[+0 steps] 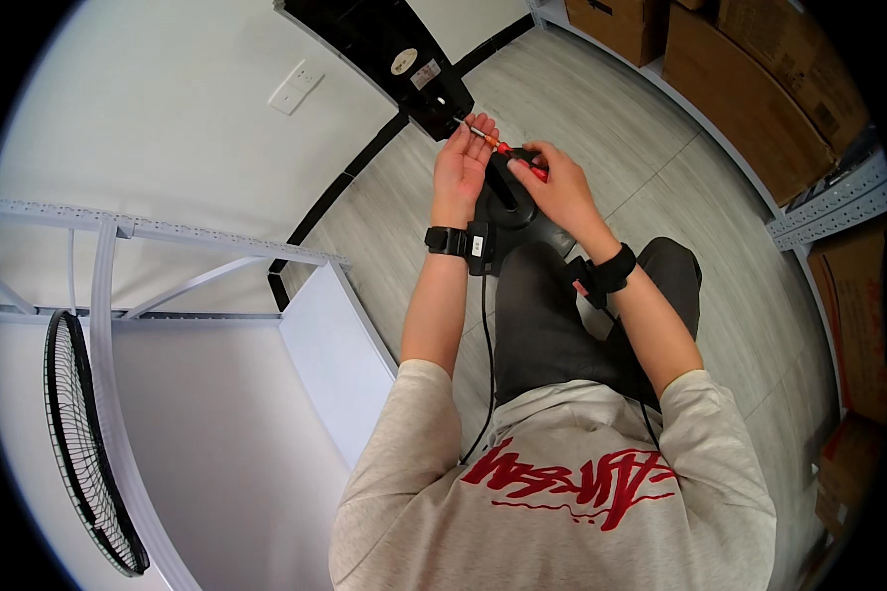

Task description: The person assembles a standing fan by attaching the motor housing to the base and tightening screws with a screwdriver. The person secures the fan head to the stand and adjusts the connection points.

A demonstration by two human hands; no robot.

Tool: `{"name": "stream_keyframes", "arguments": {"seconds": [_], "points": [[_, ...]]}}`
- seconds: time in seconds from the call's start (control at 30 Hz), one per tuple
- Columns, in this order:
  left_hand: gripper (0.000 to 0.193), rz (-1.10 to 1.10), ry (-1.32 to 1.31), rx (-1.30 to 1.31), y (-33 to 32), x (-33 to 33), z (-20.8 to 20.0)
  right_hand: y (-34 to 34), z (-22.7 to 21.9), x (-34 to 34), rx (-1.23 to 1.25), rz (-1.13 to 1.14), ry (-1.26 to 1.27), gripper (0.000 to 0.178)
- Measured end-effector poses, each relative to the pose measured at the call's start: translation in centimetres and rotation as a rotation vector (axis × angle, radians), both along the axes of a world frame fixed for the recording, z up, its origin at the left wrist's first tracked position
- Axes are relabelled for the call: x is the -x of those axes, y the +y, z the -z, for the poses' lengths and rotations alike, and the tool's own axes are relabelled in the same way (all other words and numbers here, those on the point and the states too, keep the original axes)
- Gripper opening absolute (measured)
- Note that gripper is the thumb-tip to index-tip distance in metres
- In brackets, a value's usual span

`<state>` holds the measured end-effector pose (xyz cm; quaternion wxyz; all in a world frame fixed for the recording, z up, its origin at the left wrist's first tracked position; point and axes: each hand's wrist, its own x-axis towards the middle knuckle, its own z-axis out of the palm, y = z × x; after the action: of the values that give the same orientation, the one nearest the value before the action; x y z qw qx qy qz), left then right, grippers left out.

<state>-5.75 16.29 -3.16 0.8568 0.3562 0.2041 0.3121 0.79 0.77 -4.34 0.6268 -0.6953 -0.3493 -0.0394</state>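
Note:
A red-handled screwdriver (504,148) is gripped in my right hand (560,192), its shaft pointing up and to the left. Its tip is at the lower end of a long black panel (379,44), which bears an oval sticker and a rectangular label. Palm up, my left hand (459,175) lies with fingers stretched out beneath the screwdriver's shaft; whether they touch it I cannot tell. Below my hands a black base (498,222) with a short post stands on the floor, partly hidden by my hands and knees.
On the left, a round black wire fan grille (89,453) stands upright by a white shelf rack (207,433). Cardboard boxes (749,103) fill metal shelving (838,202) on the right. A wall socket (296,87) sits behind. Cables (491,355) trail from both wrist straps.

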Motion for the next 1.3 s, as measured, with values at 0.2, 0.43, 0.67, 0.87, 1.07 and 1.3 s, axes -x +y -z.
{"name": "stream_keyframes", "arguments": {"seconds": [0.2, 0.43, 0.67, 0.87, 1.07, 1.3], "points": [[0.029, 0.042, -0.007, 0.042, -0.1, 0.6, -0.1, -1.0, -1.7, -0.6, 0.315, -0.35, 0.462, 0.027], [0.03, 0.082, 0.097, -0.094, 0.3, 0.8, -0.1, -0.9, -0.4, 0.0, 0.083, -0.162, 0.191, 0.028], [0.025, 0.152, 0.039, -0.082, -0.8, 0.6, -0.8, -0.9, -1.7, -1.5, 0.136, -0.351, 0.666, 0.029], [0.024, 0.124, 0.149, -0.156, 0.2, 0.8, -0.2, -1.0, -1.1, -0.3, 0.05, -0.14, 0.115, 0.027], [0.024, 0.111, 0.058, -0.05, -0.9, 0.4, -0.7, -1.2, -3.1, -0.5, 0.144, -0.253, 0.489, 0.026], [0.028, 0.097, 0.107, -0.127, -0.1, 0.2, 0.0, -1.1, -0.8, -0.4, -0.018, -0.097, -0.048, 0.027]]}}
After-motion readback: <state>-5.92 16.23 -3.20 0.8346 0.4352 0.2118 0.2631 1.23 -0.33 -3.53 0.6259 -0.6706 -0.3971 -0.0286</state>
